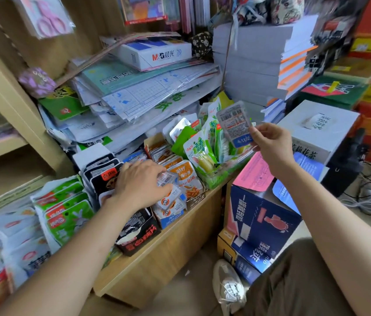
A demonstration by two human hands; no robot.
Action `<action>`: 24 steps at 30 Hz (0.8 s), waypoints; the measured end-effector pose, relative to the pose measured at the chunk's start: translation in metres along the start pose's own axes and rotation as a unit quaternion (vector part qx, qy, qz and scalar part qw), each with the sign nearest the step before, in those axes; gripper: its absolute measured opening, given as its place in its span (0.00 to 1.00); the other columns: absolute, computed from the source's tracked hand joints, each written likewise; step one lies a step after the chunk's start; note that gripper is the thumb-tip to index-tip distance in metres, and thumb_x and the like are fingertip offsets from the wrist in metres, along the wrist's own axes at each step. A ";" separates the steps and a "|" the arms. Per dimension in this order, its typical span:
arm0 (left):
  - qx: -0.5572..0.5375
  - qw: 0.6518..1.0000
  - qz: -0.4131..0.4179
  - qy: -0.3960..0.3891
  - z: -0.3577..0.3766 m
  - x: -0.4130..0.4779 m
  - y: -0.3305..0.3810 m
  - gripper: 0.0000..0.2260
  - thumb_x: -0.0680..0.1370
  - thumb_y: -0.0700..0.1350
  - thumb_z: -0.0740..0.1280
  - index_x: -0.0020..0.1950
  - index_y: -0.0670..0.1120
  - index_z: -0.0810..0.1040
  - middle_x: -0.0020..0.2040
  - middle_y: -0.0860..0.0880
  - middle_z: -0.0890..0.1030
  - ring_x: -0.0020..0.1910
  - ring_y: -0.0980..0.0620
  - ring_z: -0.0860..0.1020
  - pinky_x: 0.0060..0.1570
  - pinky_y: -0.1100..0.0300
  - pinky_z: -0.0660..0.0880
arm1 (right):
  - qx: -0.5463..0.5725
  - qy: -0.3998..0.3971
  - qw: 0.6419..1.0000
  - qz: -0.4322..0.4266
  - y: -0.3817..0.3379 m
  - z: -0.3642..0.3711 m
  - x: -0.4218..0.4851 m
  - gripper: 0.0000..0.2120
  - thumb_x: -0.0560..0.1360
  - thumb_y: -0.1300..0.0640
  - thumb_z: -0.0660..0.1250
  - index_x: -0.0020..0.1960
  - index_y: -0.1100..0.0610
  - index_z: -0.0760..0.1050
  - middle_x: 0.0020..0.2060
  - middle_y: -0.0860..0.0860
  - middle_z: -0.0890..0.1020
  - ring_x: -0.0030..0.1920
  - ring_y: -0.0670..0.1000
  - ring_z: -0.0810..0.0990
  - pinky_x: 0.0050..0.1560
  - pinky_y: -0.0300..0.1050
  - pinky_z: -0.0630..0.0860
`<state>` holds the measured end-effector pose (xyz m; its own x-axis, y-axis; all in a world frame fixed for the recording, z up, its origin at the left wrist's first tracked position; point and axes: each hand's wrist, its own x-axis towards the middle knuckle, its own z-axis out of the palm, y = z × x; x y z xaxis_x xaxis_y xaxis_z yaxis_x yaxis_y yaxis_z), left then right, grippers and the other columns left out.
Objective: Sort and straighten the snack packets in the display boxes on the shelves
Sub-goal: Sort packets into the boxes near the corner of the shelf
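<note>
On the wooden shelf (168,249): left hand (140,185) gripped a clear packet (168,180) over the blue display box (171,218); right hand (270,144) pinched a blue-edged packet (234,124), held aloft.

Bright, even light, soft shadows. Fisheye bending at edges; blur in corners, centre sharp. Mild glare on clear plastic-wrapped paper sheets (148,96).

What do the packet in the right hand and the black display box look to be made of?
Packet in the right hand: thin glossy plastic film, probably; it glints and its rim looks translucent. Black display box: likely printed cardboard, matte; its torn opening edge shows white.
</note>
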<state>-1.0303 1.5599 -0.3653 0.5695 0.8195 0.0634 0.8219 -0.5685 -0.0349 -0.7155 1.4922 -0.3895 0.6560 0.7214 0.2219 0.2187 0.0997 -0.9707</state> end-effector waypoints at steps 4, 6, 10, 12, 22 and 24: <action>-0.015 0.999 0.043 0.030 -0.010 0.010 0.029 0.23 0.76 0.66 0.64 0.69 0.58 0.76 0.69 0.56 0.76 0.67 0.50 0.72 0.66 0.50 0.64 | -0.007 0.027 1.000 0.013 0.003 -0.010 0.000 0.08 0.79 0.56 0.70 0.47 0.61 0.81 0.43 0.61 0.84 0.36 0.50 0.80 0.35 0.44 0.77; -0.079 0.993 0.067 0.054 -0.016 0.020 0.052 0.21 0.77 0.64 0.65 0.66 0.58 0.78 0.67 0.56 0.78 0.66 0.50 0.73 0.65 0.52 0.65 | -0.009 0.045 0.999 0.015 0.003 -0.013 0.000 0.06 0.79 0.56 0.70 0.46 0.59 0.81 0.41 0.60 0.84 0.34 0.48 0.79 0.33 0.41 0.77; -0.233 0.968 0.088 0.019 -0.017 0.058 0.103 0.22 0.77 0.61 0.68 0.69 0.56 0.76 0.68 0.51 0.78 0.66 0.48 0.75 0.63 0.52 0.74 | -0.020 0.097 0.995 0.013 0.009 -0.019 0.006 0.07 0.78 0.54 0.71 0.46 0.57 0.82 0.39 0.58 0.85 0.34 0.49 0.79 0.34 0.43 0.76; -0.232 0.968 0.090 -0.046 -0.009 0.084 0.127 0.28 0.77 0.61 0.68 0.75 0.54 0.70 0.73 0.48 0.74 0.70 0.45 0.73 0.67 0.50 0.72 | -0.026 0.118 0.992 0.022 0.013 -0.023 0.010 0.06 0.77 0.52 0.72 0.45 0.54 0.82 0.39 0.56 0.85 0.35 0.49 0.79 0.36 0.46 0.76; -0.216 0.970 0.075 -0.083 0.030 0.127 0.132 0.21 0.76 0.55 0.74 0.66 0.48 0.80 0.59 0.45 0.83 0.56 0.44 0.81 0.55 0.50 0.78 | -0.030 0.144 0.988 0.048 0.024 -0.032 0.023 0.07 0.77 0.51 0.72 0.45 0.55 0.83 0.39 0.52 0.85 0.39 0.49 0.83 0.41 0.50 0.80; -0.242 0.968 0.058 -0.034 0.028 0.124 0.121 0.16 0.74 0.55 0.76 0.59 0.49 0.83 0.50 0.44 0.85 0.50 0.43 0.82 0.47 0.51 0.78 | -0.031 0.148 0.987 0.049 0.023 -0.030 0.024 0.07 0.76 0.51 0.72 0.45 0.54 0.83 0.39 0.51 0.85 0.40 0.50 0.83 0.43 0.51 0.81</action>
<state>-0.8602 1.5949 -0.3899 0.6700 0.7421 0.0210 0.6622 -0.6101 0.4350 -0.6730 1.4915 -0.4039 0.8562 0.4934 0.1535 0.1821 -0.0101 -0.9832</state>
